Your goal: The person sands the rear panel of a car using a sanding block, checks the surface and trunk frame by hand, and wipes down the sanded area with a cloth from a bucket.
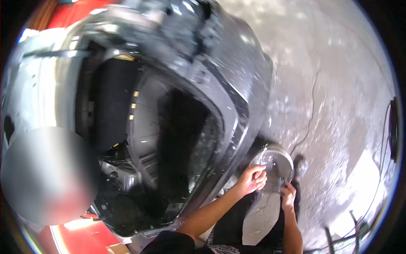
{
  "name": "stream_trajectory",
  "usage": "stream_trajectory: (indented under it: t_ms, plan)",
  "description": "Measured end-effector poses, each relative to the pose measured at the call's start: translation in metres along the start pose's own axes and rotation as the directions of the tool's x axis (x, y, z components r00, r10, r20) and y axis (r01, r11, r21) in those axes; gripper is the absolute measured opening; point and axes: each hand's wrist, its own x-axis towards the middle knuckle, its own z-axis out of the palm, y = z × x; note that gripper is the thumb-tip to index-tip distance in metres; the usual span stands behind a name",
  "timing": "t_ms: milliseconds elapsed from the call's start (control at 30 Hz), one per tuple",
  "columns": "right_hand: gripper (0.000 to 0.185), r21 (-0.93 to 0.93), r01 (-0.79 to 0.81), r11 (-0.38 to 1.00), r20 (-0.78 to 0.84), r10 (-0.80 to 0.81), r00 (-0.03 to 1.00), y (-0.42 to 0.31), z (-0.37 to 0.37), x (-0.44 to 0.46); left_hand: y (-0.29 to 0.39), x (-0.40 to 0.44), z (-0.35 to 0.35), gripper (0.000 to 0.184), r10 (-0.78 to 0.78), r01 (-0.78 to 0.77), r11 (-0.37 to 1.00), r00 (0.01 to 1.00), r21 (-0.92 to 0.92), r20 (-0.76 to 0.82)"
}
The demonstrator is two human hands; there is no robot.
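My left hand (252,178) has its fingers curled in, near the car's rear corner; whatever they hold, if anything, is hidden. Lower right of it, my right hand (288,194) is closed around a small greyish thing (281,182) too blurred to name. Just beyond both hands, low down, is a round, pale-rimmed object like a tub (289,158), partly covered by my left hand. Close on the left is a dark car (249,55) with its trunk open, the black trunk floor (182,122) showing.
The car's bumper edge (241,131) runs close beside my left forearm. Cracked concrete floor (338,84) spreads to the right. Dark metal legs (355,230) and a thin cable (376,186) are at lower right. A round blurred patch hides part of the left side.
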Motion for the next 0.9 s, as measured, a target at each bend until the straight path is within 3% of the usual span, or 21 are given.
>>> stream_trajectory:
  t_ms: [33, 67, 100, 133, 167, 200, 267, 300, 333, 367, 400, 467, 500, 533, 567, 633, 700, 767, 800, 900]
  plan:
    - [0.043, -0.016, -0.053, 0.998, 0.067, 0.054, 0.996, -0.073, 0.011, -0.028, 0.032, -0.026, 0.066, 0.049, 0.099, -0.095, 0.992, 0.994, 0.078, -0.046]
    - [0.043, 0.074, -0.057, 0.996, 0.078, 0.051, 0.996, -0.096, 0.016, -0.035, 0.053, -0.032, 0.081, 0.046, 0.169, -0.168, 0.986, 0.985, -0.02, 0.02]
    - [0.042, 0.163, -0.068, 0.984, 0.088, 0.054, 0.995, -0.113, 0.013, -0.046, 0.086, -0.051, 0.14, 0.044, 0.236, -0.236, 0.972, 0.964, 0.014, -0.121]
    - [0.037, 0.132, -0.052, 0.99, 0.084, 0.041, 0.996, -0.123, 0.006, -0.048, 0.11, -0.062, 0.174, 0.04, 0.362, -0.362, 0.932, 0.926, 0.014, -0.104]
    - [0.042, -0.022, 0.043, 0.999, 0.074, -0.041, 0.996, -0.098, -0.017, -0.034, 0.138, -0.075, 0.21, 0.036, 0.492, -0.49, 0.871, 0.87, 0.044, -0.039]
    - [0.044, -0.038, 0.064, 0.997, 0.088, -0.06, 0.994, -0.135, -0.021, -0.044, 0.166, -0.079, 0.23, 0.035, 0.611, -0.614, 0.789, 0.784, -0.004, 0.114]
    - [0.045, -0.07, 0.09, 0.994, 0.073, -0.085, 0.994, -0.196, -0.029, -0.059, 0.219, -0.094, 0.301, 0.04, 0.808, -0.819, 0.573, 0.57, 0.027, 0.149]
    - [0.045, -0.082, 0.101, 0.992, 0.043, -0.097, 0.994, -0.214, -0.037, -0.062, 0.237, -0.103, 0.337, 0.039, 0.918, -0.91, 0.374, 0.391, 0.177, 0.068]
    - [0.045, -0.095, 0.112, 0.989, 0.015, -0.111, 0.994, -0.231, -0.045, -0.065, 0.263, -0.093, 0.345, 0.037, 0.982, -0.963, 0.145, 0.168, 0.226, 0.088]
    - [0.045, -0.115, 0.117, 0.986, -0.003, -0.118, 0.993, -0.248, -0.054, -0.067, 0.293, -0.082, 0.345, 0.037, 0.995, -0.947, -0.018, 0.016, 0.321, 0.101]
    - [0.045, -0.133, 0.12, 0.984, -0.02, -0.123, 0.992, -0.264, -0.062, -0.069, 0.309, -0.075, 0.358, 0.04, 0.968, -0.832, -0.249, -0.189, 0.496, 0.168]
    - [0.047, -0.148, 0.12, 0.982, -0.053, -0.129, 0.99, -0.283, -0.079, -0.07, 0.348, -0.047, 0.342, 0.055, 0.896, -0.377, -0.442, -0.222, 0.814, 0.385]
    - [0.048, -0.159, 0.118, 0.98, -0.067, -0.13, 0.989, -0.293, -0.087, -0.072, 0.358, -0.037, 0.34, 0.062, 0.865, -0.099, -0.487, -0.193, 0.868, 0.463]
    - [0.048, -0.169, 0.12, 0.978, -0.084, -0.136, 0.987, -0.305, -0.094, -0.074, 0.364, -0.038, 0.348, 0.074, 0.894, -0.079, -0.447, -0.07, 0.891, 0.442]
    - [0.048, -0.178, 0.12, 0.977, -0.102, -0.14, 0.985, -0.315, -0.104, -0.075, 0.378, -0.033, 0.351, 0.077, 0.883, 0.007, -0.451, -0.142, 0.893, 0.447]
    - [0.052, -0.232, 0.137, 0.963, -0.153, -0.175, 0.973, -0.322, -0.121, -0.075, 0.428, -0.04, 0.353, 0.079, 0.921, 0.114, -0.366, -0.098, 0.924, 0.377]
    - [0.056, -0.324, 0.121, 0.938, -0.179, -0.186, 0.966, -0.327, -0.145, -0.079, 0.494, -0.048, 0.34, 0.077, 0.909, 0.37, -0.38, -0.022, 0.848, 0.417]
    - [0.052, -0.343, 0.083, 0.936, -0.201, -0.16, 0.966, -0.325, -0.165, -0.086, 0.51, -0.057, 0.344, 0.074, 0.945, 0.277, -0.289, -0.071, 0.916, 0.319]
    - [0.049, -0.317, 0.068, 0.946, -0.237, -0.149, 0.96, -0.319, -0.173, -0.088, 0.497, -0.055, 0.351, 0.074, 0.936, 0.354, -0.282, -0.102, 0.892, 0.337]
    - [0.043, -0.279, 0.016, 0.96, -0.254, -0.09, 0.963, -0.285, -0.205, -0.088, 0.471, -0.037, 0.343, 0.072, 0.908, 0.286, -0.317, -0.185, 0.905, 0.376]
